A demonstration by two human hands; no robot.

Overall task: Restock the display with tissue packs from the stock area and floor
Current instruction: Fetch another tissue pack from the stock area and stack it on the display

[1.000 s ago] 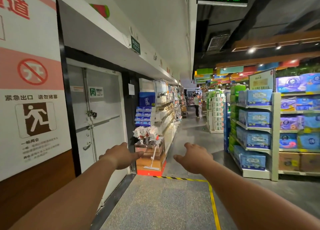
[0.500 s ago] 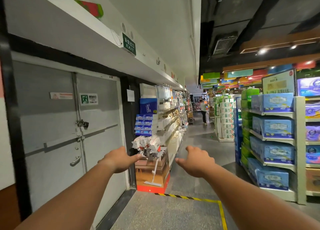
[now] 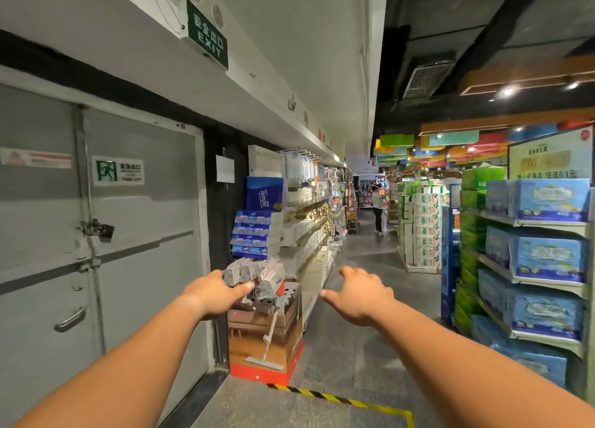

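Observation:
My left hand (image 3: 215, 294) and my right hand (image 3: 360, 294) are stretched out in front of me at chest height, both empty with fingers loosely relaxed. Blue tissue packs (image 3: 547, 257) fill the shelves of a display rack (image 3: 544, 280) on the right side of the aisle. Green packs (image 3: 470, 228) sit on the same rack's near end. More dark blue tissue packs (image 3: 256, 236) are stacked on the left wall shelving ahead, beyond my left hand. Neither hand touches any pack.
A grey double emergency-exit door (image 3: 96, 234) with a padlock lines the left wall. A cardboard mop display box (image 3: 265, 331) stands on the floor just ahead. Yellow-black floor tape (image 3: 338, 398) crosses the aisle. A person (image 3: 377, 210) stands far down the aisle, near stacked white packs (image 3: 425, 231).
The view has advanced along the aisle: the door, the mop display and the tissue rack are nearer and larger. Both hands stay stretched out and empty.

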